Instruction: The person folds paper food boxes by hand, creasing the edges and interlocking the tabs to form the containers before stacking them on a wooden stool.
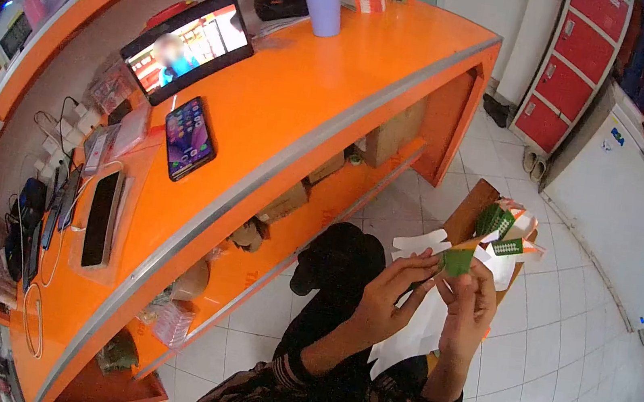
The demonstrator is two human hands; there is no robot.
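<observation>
Gap between left hand (398, 292) and counter (287, 99)

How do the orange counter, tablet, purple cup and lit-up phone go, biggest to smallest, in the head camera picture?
1. Orange counter
2. Tablet
3. Purple cup and lit-up phone: they look too alike to rank.

The person wears a dark jacket (248, 391) with thin lighter stripes, striped cuffs (289, 374) and black trousers (324, 307).

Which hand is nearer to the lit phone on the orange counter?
Left. The left hand is on the side toward the lit phone, beyond the edge of the orange counter; the right hand is farther out, past the green paper piece.
</observation>
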